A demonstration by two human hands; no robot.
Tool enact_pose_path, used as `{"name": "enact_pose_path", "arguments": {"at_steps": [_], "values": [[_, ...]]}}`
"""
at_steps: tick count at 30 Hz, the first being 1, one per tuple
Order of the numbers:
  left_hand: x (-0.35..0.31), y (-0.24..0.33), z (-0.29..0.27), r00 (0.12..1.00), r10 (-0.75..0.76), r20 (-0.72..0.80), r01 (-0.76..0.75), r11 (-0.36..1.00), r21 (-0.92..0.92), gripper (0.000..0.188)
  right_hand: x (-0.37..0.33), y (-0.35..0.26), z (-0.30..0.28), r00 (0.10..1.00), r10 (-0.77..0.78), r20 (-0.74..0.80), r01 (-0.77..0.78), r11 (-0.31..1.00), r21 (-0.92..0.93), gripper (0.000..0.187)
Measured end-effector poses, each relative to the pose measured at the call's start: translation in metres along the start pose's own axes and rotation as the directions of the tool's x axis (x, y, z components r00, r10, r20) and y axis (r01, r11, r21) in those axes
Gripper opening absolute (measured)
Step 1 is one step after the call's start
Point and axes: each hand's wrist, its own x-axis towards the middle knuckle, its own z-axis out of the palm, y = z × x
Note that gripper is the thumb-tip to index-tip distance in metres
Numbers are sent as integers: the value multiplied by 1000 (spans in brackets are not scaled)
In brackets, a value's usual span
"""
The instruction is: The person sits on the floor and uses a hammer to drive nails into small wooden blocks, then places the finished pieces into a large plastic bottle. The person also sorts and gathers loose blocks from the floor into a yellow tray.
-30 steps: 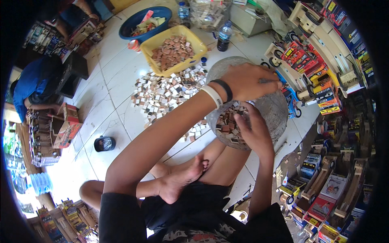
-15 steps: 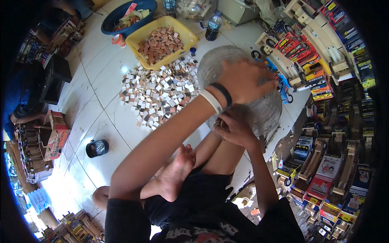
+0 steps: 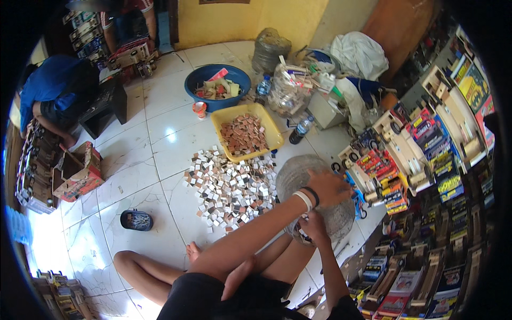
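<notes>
My left hand (image 3: 329, 188), with a white and a dark band at the wrist, reaches across and lies with fingers spread on a round grey stone-like block (image 3: 296, 169). Just below it, my right hand (image 3: 313, 226) is closed at the near edge of the block. Something small and pale shows by its fingers, too small to name. Left of the block, many small square tiles (image 3: 229, 186), white, brown and dark, lie heaped on the floor. A yellow basin (image 3: 217, 127) behind them holds brown square pieces (image 3: 245, 136).
A dark tub (image 3: 136, 220) of thin metal pieces stands on the left floor. Behind are a blue basin (image 3: 193, 80), bottles (image 3: 302, 129) and filled plastic bags (image 3: 290, 93). Wooden toy trucks (image 3: 397, 146) crowd the right. Two other people (image 3: 56, 88) are at far left.
The view has tilted up, bringing the back wall and the other people in. My left hand stays spread on the block, my right hand closed beside it.
</notes>
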Motion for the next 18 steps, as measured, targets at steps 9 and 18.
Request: {"name": "enact_pose_path", "arguments": {"at_steps": [9, 18], "values": [[26, -10, -10, 997, 23, 77, -24, 1000, 10, 55, -40, -59, -79, 968, 252, -14, -132, 554, 822, 26], [33, -7, -16, 999, 13, 45, -12, 1000, -20, 51, -60, -125, 50, 825, -118, 552, -500, 301, 812, 28]]}}
